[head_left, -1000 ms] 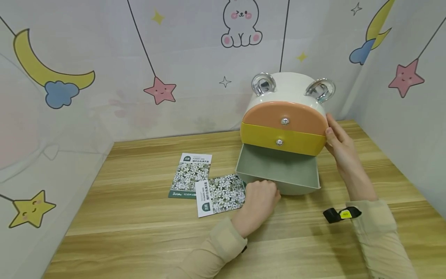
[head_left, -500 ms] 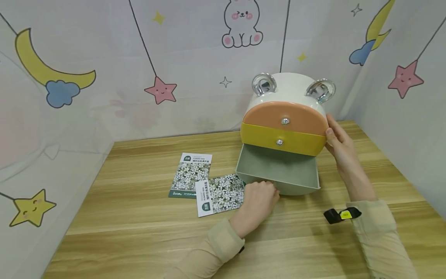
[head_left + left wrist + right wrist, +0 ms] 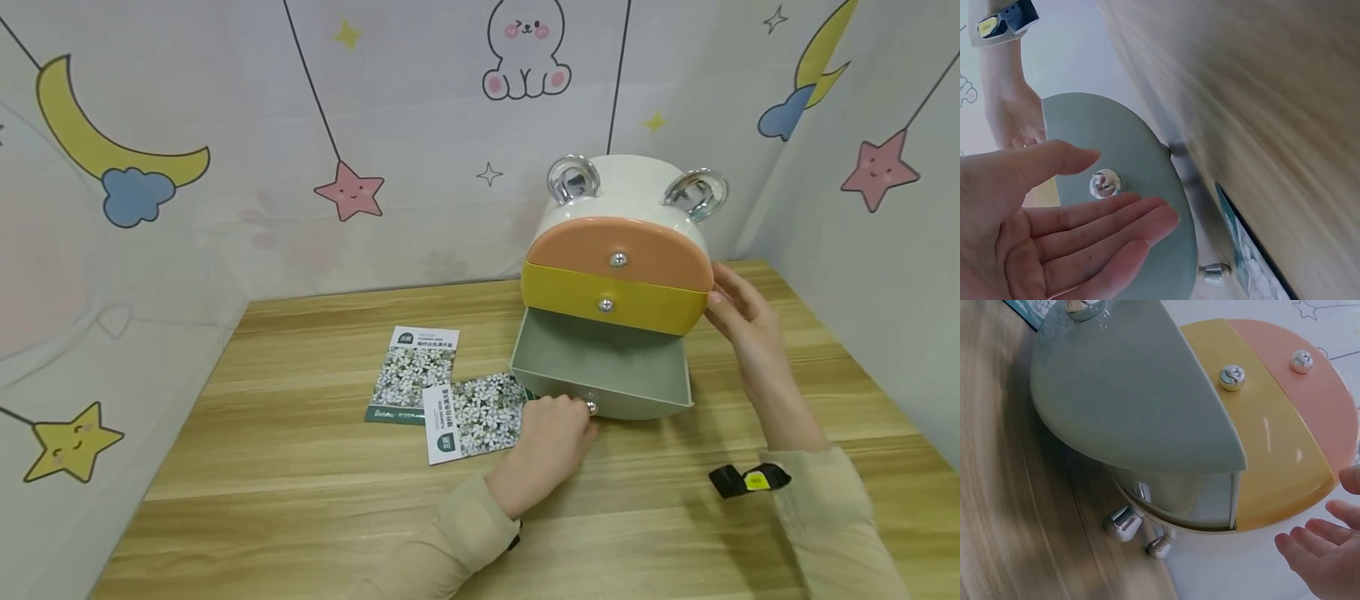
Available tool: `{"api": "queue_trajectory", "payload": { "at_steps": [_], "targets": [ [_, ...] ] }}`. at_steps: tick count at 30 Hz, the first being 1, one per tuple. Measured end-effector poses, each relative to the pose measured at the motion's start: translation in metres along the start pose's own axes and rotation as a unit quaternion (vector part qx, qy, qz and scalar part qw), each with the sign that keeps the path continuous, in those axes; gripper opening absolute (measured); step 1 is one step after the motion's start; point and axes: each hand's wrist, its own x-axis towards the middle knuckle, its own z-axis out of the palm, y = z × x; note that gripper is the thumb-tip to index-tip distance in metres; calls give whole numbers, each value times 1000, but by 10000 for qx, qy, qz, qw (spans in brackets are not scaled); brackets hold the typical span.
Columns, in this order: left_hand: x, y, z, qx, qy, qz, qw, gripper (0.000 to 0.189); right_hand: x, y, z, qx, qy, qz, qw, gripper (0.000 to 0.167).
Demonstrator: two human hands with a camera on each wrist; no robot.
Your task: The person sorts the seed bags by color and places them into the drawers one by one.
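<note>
A small rounded cabinet (image 3: 637,187) with silver ear-like rings stands at the right of the head view. Its bottom grey-green drawer (image 3: 637,407) is pulled out, while the yellow drawer (image 3: 660,307) and orange drawer (image 3: 570,240) are closed. My left hand (image 3: 543,442) is at the drawer's front, by its silver knob (image 3: 1105,183). In the left wrist view, thumb and relaxed fingers are spread apart around the knob, holding nothing. My right hand (image 3: 757,333) is beside the cabinet's right side, fingers loosely bent, fingertips near the yellow drawer's edge.
Two flower seed packets lie left of the cabinet: one upright in view (image 3: 411,375), the other sideways (image 3: 480,417), overlapping it. Silver feet (image 3: 1124,523) carry the cabinet on the wooden table (image 3: 285,483). A patterned cloth wall (image 3: 420,83) stands behind.
My left hand has loosened and slid slightly left, uncovering the drawer knob. The right hand has eased off the cabinet's side, moving slightly right and down. The drawer stays pulled out.
</note>
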Motion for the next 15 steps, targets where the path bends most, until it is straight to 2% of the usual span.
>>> {"api": "queue_trajectory", "payload": {
  "at_steps": [4,9,11,15],
  "targets": [
    [-3,1,-6,-100,-56,63,9999,53,-8,-3,1,-372,60,-140,9992,56],
    [-10,1,-16,-150,22,245,9996,42,-18,-12,3,-949,239,-254,9949,55],
    [-14,0,-19,-49,58,302,9995,35,-22,-18,4,-1316,371,-325,9901,53],
    [-20,-3,-23,167,-141,198,9996,28,-30,-27,7,-2081,639,-619,9740,50]
  ]
}}
